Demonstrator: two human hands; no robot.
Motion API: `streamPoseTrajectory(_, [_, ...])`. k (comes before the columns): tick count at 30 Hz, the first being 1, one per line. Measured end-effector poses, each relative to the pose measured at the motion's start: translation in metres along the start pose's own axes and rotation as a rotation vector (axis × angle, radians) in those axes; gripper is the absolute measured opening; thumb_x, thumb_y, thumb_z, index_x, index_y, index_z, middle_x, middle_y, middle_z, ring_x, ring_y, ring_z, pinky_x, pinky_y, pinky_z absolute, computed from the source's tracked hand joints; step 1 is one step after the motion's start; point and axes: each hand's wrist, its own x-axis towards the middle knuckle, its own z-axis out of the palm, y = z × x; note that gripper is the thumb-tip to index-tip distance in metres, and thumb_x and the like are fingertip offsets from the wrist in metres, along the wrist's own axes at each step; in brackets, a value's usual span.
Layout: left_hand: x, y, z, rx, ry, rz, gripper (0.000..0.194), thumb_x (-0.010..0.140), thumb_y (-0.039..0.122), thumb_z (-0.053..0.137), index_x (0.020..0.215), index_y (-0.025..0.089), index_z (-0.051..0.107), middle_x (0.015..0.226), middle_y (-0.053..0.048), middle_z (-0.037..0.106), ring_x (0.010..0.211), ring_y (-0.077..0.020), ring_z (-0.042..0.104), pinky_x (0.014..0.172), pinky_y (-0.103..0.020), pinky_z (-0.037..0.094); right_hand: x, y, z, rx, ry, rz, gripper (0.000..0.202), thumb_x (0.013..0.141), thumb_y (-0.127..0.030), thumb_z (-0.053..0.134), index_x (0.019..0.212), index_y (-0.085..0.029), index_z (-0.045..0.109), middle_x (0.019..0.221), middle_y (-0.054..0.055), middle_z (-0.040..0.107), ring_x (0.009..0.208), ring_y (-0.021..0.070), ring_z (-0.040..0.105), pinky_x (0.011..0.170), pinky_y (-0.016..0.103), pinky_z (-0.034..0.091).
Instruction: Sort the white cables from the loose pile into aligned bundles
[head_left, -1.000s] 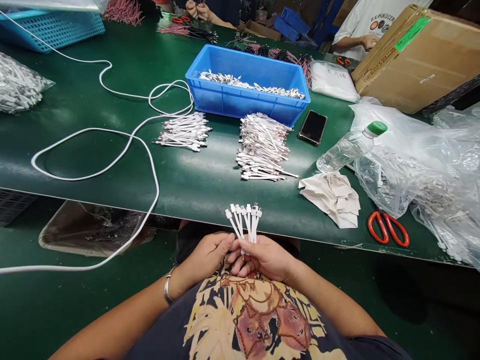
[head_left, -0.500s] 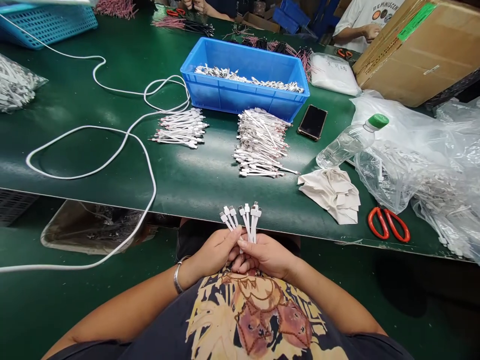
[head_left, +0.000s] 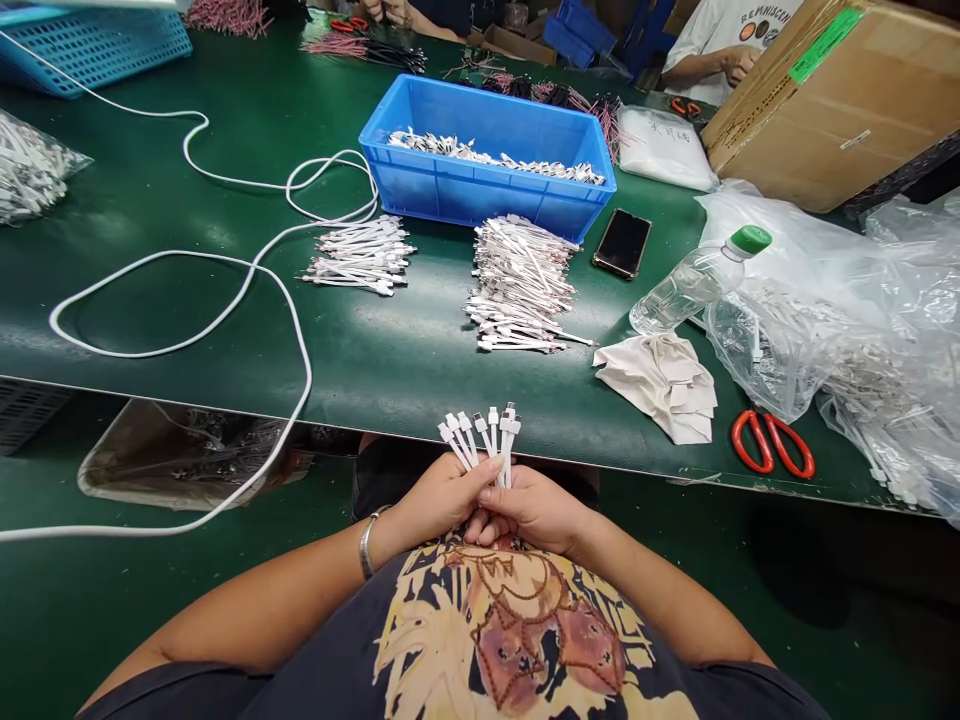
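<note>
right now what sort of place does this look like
Probably a cable workshop: a pile of short white cables lies on a long green table, a blue bin holds more white pieces, and another person's hands show beyond.

At the near edge of the glossy green counter (head_left: 405, 370), the left hand (head_left: 439, 495) and right hand (head_left: 544, 510) touch, fingers pinching a fan of short white cables (head_left: 466, 440), plug ends up. Beyond them lie two piles of white cables, the left (head_left: 360, 255) smaller than the right (head_left: 521, 285), near a blue rectangular plastic bin (head_left: 487, 190). Red-handled scissors (head_left: 772, 443) lie at right.
</note>
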Motion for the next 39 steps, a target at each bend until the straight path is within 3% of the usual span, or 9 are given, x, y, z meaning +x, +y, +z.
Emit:
streamPoseTrajectory(12, [-0.002,-0.002,0.0,0.026,-0.01,0.04,0.051,0.089,0.048,0.038,0.056,0.013,0.056,0.041,-0.001,0.051,0.04,-0.0088,0.049,0.043,-0.019,0.037,0.0,-0.002,0.001,0.027,0.006,0.017,0.046,0.06,-0.044,0.077,0.081,-0.005,0.065,0.062,0.009,0.068,0.049,0.0083,0.061,0.046,0.015,0.045])
streamPoseTrajectory(16, [-0.003,-0.003,0.0,0.032,0.019,0.049,0.046,0.089,0.046,0.04,0.062,0.013,0.059,0.042,0.0,0.052,0.039,-0.0081,0.048,0.043,-0.019,0.037,0.0,-0.004,0.001,0.03,-0.005,0.021,0.044,0.059,-0.044,0.077,0.078,-0.005,0.065,0.062,0.008,0.068,0.049,0.0083,0.061,0.046,0.015,0.044])
streamPoseTrajectory(26, [-0.004,0.005,0.005,-0.1,-0.042,0.043,0.031,0.085,0.043,0.049,0.079,0.014,0.057,0.044,0.001,0.054,0.037,-0.0101,0.049,0.039,-0.02,0.038,0.001,-0.002,0.0,-0.013,-0.025,0.01,0.043,0.064,-0.045,0.074,0.079,-0.005,0.066,0.06,0.007,0.067,0.049,0.0077,0.06,0.046,0.015,0.042])
streamPoseTrajectory(34, [-0.006,0.007,0.006,-0.098,0.06,0.021,0.031,0.081,0.045,0.053,0.076,0.014,0.056,0.042,0.003,0.051,0.033,-0.0087,0.046,0.034,-0.018,0.032,0.0,-0.001,-0.003,-0.049,-0.049,0.001,0.046,0.066,-0.046,0.073,0.086,-0.006,0.067,0.066,0.008,0.067,0.052,0.0084,0.06,0.048,0.016,0.042])
streamPoseTrajectory(39, [-0.009,0.01,0.002,0.043,0.21,0.051,0.032,0.079,0.045,0.057,0.075,0.013,0.059,0.045,0.004,0.05,0.033,-0.0039,0.037,0.034,-0.015,0.023,-0.004,-0.003,-0.001,-0.148,-0.098,-0.056,0.045,0.071,-0.049,0.067,0.09,-0.007,0.067,0.071,0.007,0.067,0.056,0.0079,0.061,0.052,0.016,0.043])
